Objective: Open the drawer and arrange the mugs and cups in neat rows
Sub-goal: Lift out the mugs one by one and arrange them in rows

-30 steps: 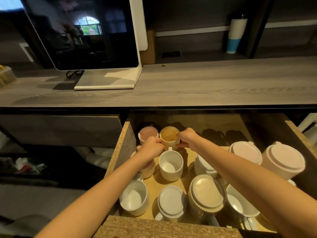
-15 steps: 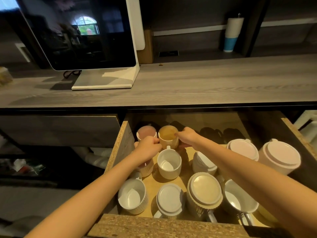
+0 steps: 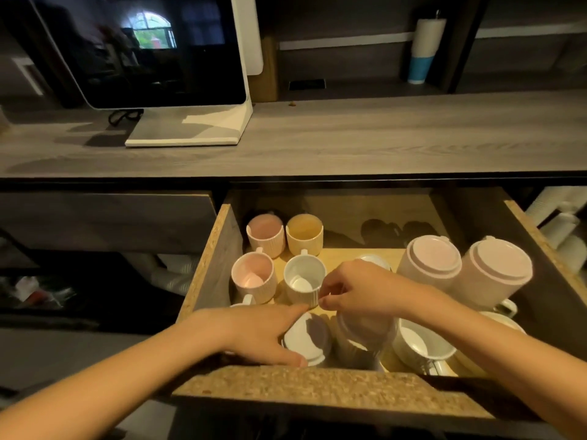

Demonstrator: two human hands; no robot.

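White mug (image 3: pixel 303 281) is sitting just beyond the fingers, handle pointing away; right hand (image 3: pixel 352 290) is bunching fingers against its near wall, grip unclear; left hand (image 3: pixel 260 333) is lying fingers apart, forefinger touching it.

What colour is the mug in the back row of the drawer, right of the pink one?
The mug is pale yellow, seen in the head view.
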